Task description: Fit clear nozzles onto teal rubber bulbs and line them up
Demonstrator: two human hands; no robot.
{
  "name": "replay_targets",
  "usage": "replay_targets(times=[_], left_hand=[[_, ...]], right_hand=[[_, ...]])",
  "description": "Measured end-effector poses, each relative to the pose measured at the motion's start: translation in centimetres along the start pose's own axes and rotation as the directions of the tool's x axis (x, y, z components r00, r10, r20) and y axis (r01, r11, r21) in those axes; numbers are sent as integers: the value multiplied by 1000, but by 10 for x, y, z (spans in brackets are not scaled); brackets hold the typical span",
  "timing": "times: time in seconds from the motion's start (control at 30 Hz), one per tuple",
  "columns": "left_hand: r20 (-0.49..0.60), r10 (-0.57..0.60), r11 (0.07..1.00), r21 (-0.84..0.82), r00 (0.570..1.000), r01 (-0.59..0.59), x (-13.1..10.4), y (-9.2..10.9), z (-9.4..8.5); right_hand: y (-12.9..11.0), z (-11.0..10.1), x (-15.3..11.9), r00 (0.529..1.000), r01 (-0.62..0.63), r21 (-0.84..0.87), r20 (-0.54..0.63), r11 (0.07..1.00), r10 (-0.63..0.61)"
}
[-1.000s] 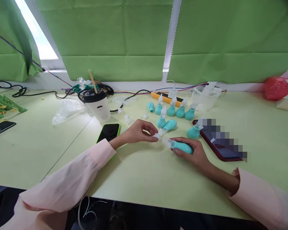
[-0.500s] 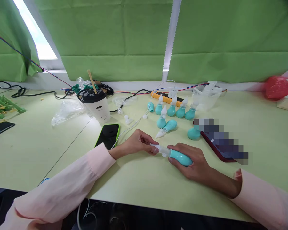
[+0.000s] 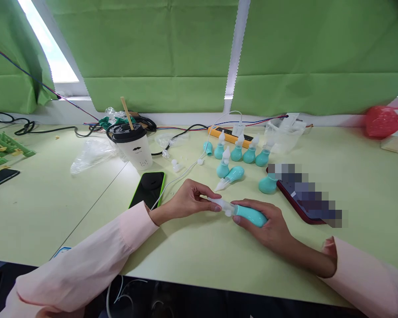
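My right hand point(image 3: 273, 223) is wrapped round the teal bulb of a nasal aspirator point(image 3: 251, 216), held level just over the table. The fingers of my left hand point(image 3: 193, 201) pinch the translucent nozzle point(image 3: 226, 206) at its other end, partly hiding its tip. Nozzle and bulb meet between the hands. Just beyond lies another nasal aspirator point(image 3: 236, 174) on its side, touching an upright one point(image 3: 223, 168). Behind these, several more teal bulbs with clear tips stand in a row, and a teal bulb without a visible tip point(image 3: 267, 184) sits to the right.
A paper cup point(image 3: 135, 150) with black lid and stick stands left, behind a green-edged phone point(image 3: 148, 189). A dark red phone point(image 3: 301, 205), partly pixelated, lies right. At the back are an orange power strip point(image 3: 230, 136), cables and a clear plastic container point(image 3: 283, 134). A white cable crosses the table.
Both hands keep their hold on the nasal aspirator. It has shifted very slightly to the right, and a little more of the clear nozzle shows beside the bulb.
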State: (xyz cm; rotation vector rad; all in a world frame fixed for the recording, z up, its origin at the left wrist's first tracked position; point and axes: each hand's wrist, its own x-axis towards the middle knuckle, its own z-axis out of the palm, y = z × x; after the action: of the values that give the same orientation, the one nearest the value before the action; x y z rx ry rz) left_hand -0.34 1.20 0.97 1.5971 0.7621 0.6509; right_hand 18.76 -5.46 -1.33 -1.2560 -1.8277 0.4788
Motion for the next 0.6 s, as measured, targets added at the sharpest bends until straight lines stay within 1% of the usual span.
replay_targets(times=[0.13,0.27,0.37,0.5,0.6], left_hand=[[32,-3,1000,-14,999,4,-1,0,1],[49,-14,999,-50,999,16,-2,-2,4],[67,12,997,-71,998,-8,-3,-2,4],[99,47,997,-70,994,-40,-3,-1,3],[82,44,998,-36,996,-41,-2,4,1]], right_hand=[[-6,-3,2,978,-197,109,96,974,187],[-8,-4,3,937,-337,227,180,914,300],[-8,-3,2,918,-385,288,218,877,332],[-7,-2,3,902,-417,318,266,852,342],[-7,-1,4,899,-416,342,296,843,323]])
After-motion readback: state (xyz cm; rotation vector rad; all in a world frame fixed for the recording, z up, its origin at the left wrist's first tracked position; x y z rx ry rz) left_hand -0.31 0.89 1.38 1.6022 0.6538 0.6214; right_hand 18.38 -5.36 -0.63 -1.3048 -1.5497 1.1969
